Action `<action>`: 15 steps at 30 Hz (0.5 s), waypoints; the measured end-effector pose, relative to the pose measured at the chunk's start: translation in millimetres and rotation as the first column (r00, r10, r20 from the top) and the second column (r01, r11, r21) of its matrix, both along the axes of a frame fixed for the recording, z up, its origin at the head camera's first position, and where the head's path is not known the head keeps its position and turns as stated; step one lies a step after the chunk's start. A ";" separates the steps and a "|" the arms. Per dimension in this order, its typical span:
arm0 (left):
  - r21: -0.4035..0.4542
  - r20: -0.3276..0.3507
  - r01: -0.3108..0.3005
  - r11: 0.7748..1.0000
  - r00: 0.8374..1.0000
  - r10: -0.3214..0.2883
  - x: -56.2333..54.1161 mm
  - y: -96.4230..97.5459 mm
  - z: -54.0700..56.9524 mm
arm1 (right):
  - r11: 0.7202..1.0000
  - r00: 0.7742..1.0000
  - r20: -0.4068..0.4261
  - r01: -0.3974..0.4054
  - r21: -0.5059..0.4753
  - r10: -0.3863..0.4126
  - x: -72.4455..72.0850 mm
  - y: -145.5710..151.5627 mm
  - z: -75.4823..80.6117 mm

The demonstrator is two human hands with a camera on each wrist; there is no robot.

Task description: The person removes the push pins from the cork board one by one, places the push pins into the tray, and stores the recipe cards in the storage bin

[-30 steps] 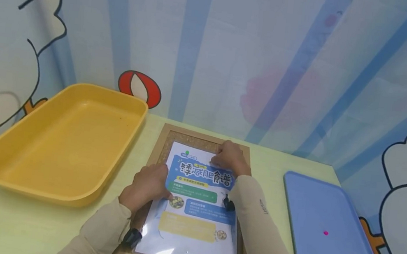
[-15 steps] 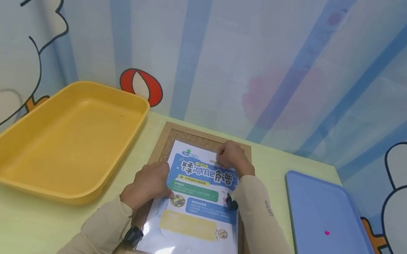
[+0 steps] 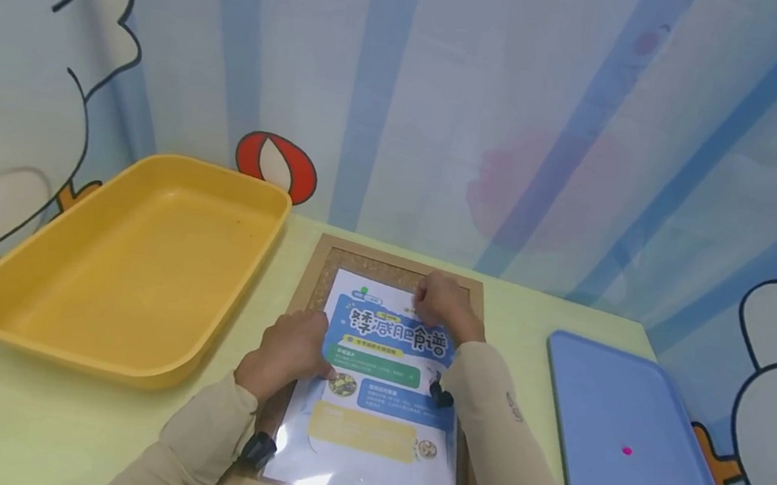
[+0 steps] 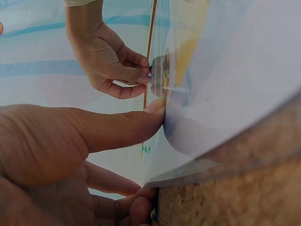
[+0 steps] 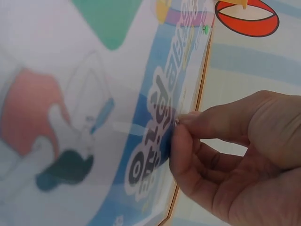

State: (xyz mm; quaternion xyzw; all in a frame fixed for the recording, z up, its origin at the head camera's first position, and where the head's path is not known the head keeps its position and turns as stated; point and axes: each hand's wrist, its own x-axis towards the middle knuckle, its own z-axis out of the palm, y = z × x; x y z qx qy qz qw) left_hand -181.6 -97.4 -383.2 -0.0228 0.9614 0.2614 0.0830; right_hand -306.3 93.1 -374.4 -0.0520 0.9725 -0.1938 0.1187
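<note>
A laminated sheet (image 3: 363, 481) with blue, green and yellow printed panels lies on a wood-framed cork board (image 3: 385, 272). A green push pin (image 5: 205, 29) is in its upper left corner. At the upper right of the sheet, my right hand (image 3: 446, 302) pinches a small push pin (image 5: 177, 122) between thumb and forefinger, right at the surface; the fingertips hide most of it. My left hand (image 3: 295, 346) rests along the left side of the board. In the left wrist view, its thumb presses on the sheet and its other fingertips touch the cork beside the sheet's edge.
A yellow tray (image 3: 238, 318) stands to the left of the board. On the right, a flat blue tray (image 3: 599, 399) bears one pink pin (image 3: 626, 451). Behind the pale yellow table (image 3: 517, 303) hangs a cartoon-printed curtain (image 3: 437, 121).
The right hand's fingers have drawn in slightly at the sheet's upper right corner. The left hand stays in place, and the head view has shifted slightly to the left.
</note>
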 end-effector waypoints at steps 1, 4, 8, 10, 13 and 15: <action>0.002 0.001 -0.001 1.000 1.000 0.001 -0.2 0.2 -0.3 | 1.000 1.000 -0.012 -0.006 0.007 0.006 0.3 0.0 -0.6; 0.008 0.003 -0.005 1.000 1.000 0.005 -0.7 0.5 -1.3 | 0.999 0.999 -0.045 -0.021 0.026 0.022 0.5 0.2 -2.6; 0.017 -0.002 -0.008 1.000 1.000 0.008 -1.0 0.4 -2.4 | 0.998 0.997 -0.069 -0.036 0.047 0.039 0.6 0.3 -4.3; 0.016 -0.004 -0.009 1.000 1.000 0.009 -1.1 0.4 -2.5 | 0.997 0.996 -0.075 -0.047 0.054 0.051 0.8 0.7 -4.7; 0.016 -0.005 -0.007 1.000 1.000 0.007 -1.1 0.5 -2.5 | 0.998 0.996 -0.067 -0.051 0.031 0.053 0.9 4.0 -4.9; 0.015 -0.008 -0.005 1.000 1.000 0.005 -0.9 0.3 -2.4 | 0.999 0.998 -0.045 -0.043 -0.020 0.042 0.4 8.4 -4.4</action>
